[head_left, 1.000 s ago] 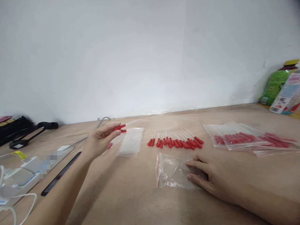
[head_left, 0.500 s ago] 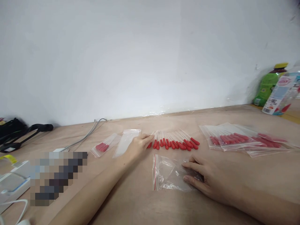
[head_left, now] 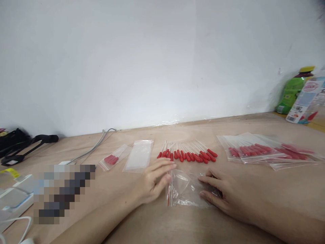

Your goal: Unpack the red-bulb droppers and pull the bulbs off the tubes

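Observation:
A clear zip bag (head_left: 186,189) with a red seal line lies flat on the table, its red-lined end to the left. My right hand (head_left: 220,193) rests on the bag's right end, its fingers stretched out. My left hand (head_left: 157,181) is over the bag's left end with thumb and fingers apart and nothing seen in them; whether it touches the bag I cannot tell. Just beyond the bag lies a row of thin clear droppers (head_left: 188,155) with red rubber bulbs pointing toward me.
Filled bags of red-bulbed droppers (head_left: 254,150) overlap at the right. A small bag with several droppers (head_left: 111,159) and flat clear bags (head_left: 139,155) lie left. Bottles (head_left: 291,91) stand at the back right. A cable (head_left: 95,145) and a power strip (head_left: 15,200) are at the left.
My left hand has moved from the left end of the dropper row toward me and right, to the bag's left end. My right hand has stayed on the bag.

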Demonstrator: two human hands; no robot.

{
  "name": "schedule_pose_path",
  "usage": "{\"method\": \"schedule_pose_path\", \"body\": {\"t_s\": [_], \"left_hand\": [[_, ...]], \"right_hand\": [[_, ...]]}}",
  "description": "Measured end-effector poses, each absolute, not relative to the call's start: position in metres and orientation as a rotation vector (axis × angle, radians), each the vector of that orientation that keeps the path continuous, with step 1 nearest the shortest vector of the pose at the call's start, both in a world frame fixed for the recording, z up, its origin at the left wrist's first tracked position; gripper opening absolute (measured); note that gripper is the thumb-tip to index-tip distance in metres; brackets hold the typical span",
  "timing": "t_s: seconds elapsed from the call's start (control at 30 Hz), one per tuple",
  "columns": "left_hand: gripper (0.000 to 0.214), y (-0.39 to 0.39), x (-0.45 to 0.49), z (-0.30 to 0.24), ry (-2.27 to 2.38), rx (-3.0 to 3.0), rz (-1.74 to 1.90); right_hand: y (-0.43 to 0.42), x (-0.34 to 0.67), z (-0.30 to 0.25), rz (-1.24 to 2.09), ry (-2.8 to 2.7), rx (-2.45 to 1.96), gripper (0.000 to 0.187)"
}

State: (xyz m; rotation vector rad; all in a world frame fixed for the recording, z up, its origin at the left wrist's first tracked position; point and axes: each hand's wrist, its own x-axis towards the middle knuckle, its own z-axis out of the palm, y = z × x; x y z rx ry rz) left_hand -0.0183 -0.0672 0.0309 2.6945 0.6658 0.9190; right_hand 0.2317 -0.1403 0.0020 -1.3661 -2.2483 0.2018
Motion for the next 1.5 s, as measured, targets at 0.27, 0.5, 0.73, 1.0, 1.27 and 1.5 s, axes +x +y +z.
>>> {"method": "schedule_pose_path", "body": {"t_s": [0.27,0.5,0.73,1.0,1.27,1.5], "left_hand": [[0.049,-0.087,-0.039,0.025,0.710,2.683,0.254],[0.050,-0.089,-0.046,0.027,0.813,2.491,0.336],[0.051,-0.083,-0.034,0.012,1.031,2.159,0.634],[0.016,-0.085,-0.046,0.038,0.975,2.143,0.302],[0.023,-0.044,-0.101,0.092,1.121,2.148,0.345],[0.032,0.008,-0.144,0.044,1.744,2.325,0.642]], "right_hand": [[-0.139,0.235,0.004,0.106,-2.345,-1.321,0.043],[-0.137,0.240,0.003,0.199,-2.428,-1.346,0.066],[-0.138,0.238,0.011,0.329,-2.529,-1.317,0.066],[-0.144,0.237,0.011,0.267,-2.444,-1.430,0.051],[-0.142,0.236,0.008,0.230,-2.419,-1.423,0.049],[-0.144,0.235,0.008,0.165,-2.396,-1.415,0.044]]}}
